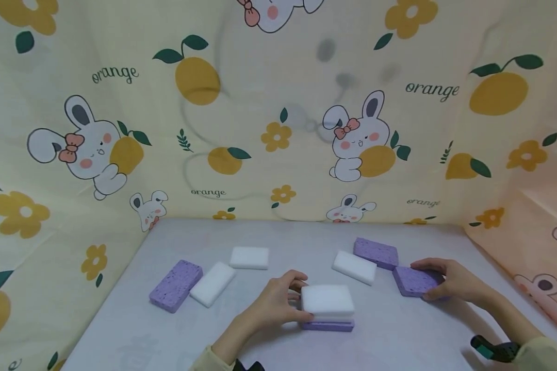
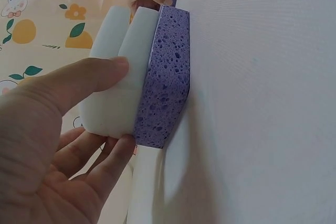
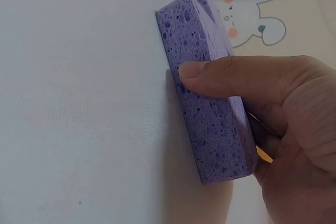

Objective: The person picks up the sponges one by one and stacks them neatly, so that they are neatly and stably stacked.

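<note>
A stack in front of me has a purple sponge at the bottom and two white sponges on top of it. My left hand holds the white sponges from the side, the thumb on their near edge and the fingers round the far side. Over at the right, my right hand grips another purple sponge between thumb and fingers. The right wrist view shows the thumb across that sponge's pitted long edge, close to the tabletop.
Behind the right hand's sponge lies a purple sponge, with a white sponge beside it. Towards the left are a purple sponge and two white ones, one slanted and one farther back. A patterned cloth hangs behind the white table.
</note>
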`<state>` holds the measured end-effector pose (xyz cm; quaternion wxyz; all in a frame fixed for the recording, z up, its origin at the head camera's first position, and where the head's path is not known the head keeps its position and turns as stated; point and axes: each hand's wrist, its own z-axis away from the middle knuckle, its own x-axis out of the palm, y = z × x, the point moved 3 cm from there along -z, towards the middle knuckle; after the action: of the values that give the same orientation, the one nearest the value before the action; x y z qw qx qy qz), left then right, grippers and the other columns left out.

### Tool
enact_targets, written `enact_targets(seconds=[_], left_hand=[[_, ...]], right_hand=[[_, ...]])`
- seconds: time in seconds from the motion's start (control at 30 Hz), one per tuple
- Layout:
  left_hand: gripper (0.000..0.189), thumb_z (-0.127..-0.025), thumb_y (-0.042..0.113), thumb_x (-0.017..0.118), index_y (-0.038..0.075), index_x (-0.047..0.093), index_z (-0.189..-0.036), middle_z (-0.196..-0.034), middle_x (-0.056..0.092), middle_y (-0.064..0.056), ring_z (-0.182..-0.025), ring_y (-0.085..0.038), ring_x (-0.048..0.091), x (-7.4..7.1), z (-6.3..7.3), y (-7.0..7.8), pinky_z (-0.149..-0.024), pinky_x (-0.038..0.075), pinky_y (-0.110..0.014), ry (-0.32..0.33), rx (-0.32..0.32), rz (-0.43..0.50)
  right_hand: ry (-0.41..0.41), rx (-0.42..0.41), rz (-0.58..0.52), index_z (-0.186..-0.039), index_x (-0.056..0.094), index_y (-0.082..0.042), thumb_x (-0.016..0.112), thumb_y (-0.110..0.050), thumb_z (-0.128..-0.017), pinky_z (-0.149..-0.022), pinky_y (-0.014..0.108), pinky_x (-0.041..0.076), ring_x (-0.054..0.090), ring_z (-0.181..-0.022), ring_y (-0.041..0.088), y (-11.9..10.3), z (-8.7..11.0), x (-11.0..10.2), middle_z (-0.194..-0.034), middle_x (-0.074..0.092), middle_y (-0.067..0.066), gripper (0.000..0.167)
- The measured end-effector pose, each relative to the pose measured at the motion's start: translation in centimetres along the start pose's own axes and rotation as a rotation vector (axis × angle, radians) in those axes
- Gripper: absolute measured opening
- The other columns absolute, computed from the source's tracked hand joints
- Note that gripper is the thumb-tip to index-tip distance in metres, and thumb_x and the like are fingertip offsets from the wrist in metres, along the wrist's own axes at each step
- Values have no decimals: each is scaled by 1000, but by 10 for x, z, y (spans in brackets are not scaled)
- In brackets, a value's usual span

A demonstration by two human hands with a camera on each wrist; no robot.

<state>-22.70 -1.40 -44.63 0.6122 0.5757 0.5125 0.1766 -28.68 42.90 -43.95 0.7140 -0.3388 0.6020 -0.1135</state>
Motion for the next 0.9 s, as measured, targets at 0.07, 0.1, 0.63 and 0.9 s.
enact_targets(seconds=[0.07, 0.1, 0.63, 0.9], left_hand=[[71, -69, 12, 91, 2, 52, -127, -115, 65, -6, -98, -12, 65, -1, 0, 1, -86, 54, -23, 5, 4, 2], [71, -68, 11, 91, 2, 52, -127, -115, 65, -6, -98, -12, 65, -1, 0, 1, -86, 54, -22, 6, 5, 4], [69, -69, 9, 91, 4, 53, -125, -114, 65, -5, -98, -13, 65, -2, 0, 3, -86, 54, -23, 5, 3, 7], [70, -69, 12, 91, 3, 52, -126, -114, 65, -3, -101, -11, 63, -1, 0, 1, -86, 53, -21, 4, 1, 4]], right_hand=[[-1, -4, -14, -130, 59, -2, 90, -26, -69, -97, 66, 38, 47, -120, 44, 0, -1, 0, -129, 59, 18, 73], [4, -4, -7, -130, 59, -3, 90, -26, -68, -97, 66, 38, 48, -120, 42, 0, -2, 0, -129, 59, 17, 73], [-30, -33, -14, -131, 60, -11, 89, -26, -71, -90, 16, 41, 51, -113, 2, -12, 3, -3, -129, 60, 7, 68], [-54, -53, -71, -132, 58, -8, 87, -20, -73, -89, 14, 42, 51, -113, 1, -29, 5, -1, -131, 59, 11, 67]])
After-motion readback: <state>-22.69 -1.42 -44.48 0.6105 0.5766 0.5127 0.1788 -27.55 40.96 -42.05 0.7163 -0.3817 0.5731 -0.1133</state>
